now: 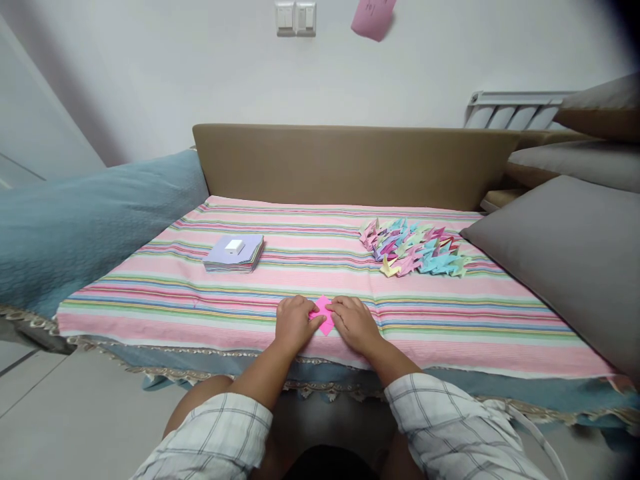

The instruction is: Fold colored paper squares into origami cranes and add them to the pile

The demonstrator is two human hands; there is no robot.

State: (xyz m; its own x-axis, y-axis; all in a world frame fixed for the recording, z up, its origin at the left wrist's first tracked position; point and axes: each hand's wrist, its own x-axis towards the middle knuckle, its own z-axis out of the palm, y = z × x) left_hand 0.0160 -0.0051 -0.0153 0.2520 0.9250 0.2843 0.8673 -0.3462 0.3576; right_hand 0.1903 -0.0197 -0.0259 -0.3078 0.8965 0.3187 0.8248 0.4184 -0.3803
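Note:
A small bright pink folded origami paper point(325, 323) lies in a diamond shape on the striped cloth point(310, 267), near its front edge. My left hand point(296, 323) holds its left side, with the thumb and fingertips pressed on the paper. On the opposite side, my right hand point(356, 324) grips it with curled fingers. Parts of the paper's left and right corners are hidden under my fingers.
Back left is a stack of coloured paper squares point(217, 257) with a small white block point(235, 247) on top. Several folded paper cranes point(415, 250) are heaped at the right, beside a grey cushion point(560, 253). A brown backrest point(340, 167) borders the far side.

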